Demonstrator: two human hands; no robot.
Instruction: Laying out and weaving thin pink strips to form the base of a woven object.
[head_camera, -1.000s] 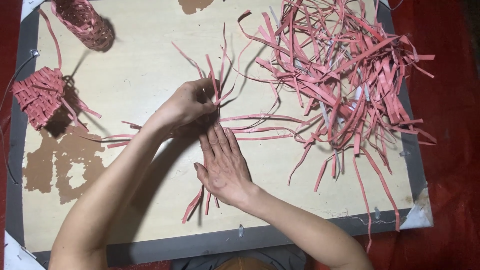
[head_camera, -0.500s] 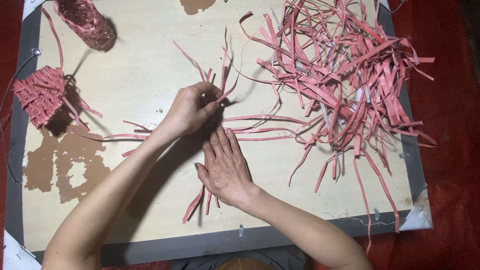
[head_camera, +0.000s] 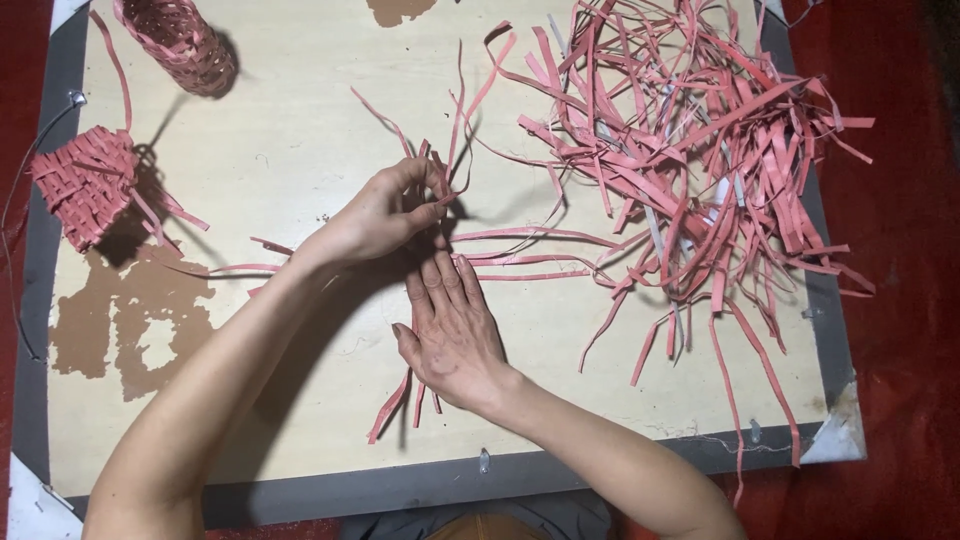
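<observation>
Board pale and scuffed, grey-edged — red floor

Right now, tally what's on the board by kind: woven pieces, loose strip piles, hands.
Woven pieces: 2, a tube and a flat piece
Loose strip piles: 1
Hands: 2, left hand pinching strips, right hand flat on them
Total: 5

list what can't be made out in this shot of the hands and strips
Head view only:
- Strips under the right hand: the palm hides how they cross.
- Left hand fingertips: curled round upright strips, so the grip is unclear.
- Woven tube: top cut off by the frame edge.
- Loose pile: too tangled to count.
</observation>
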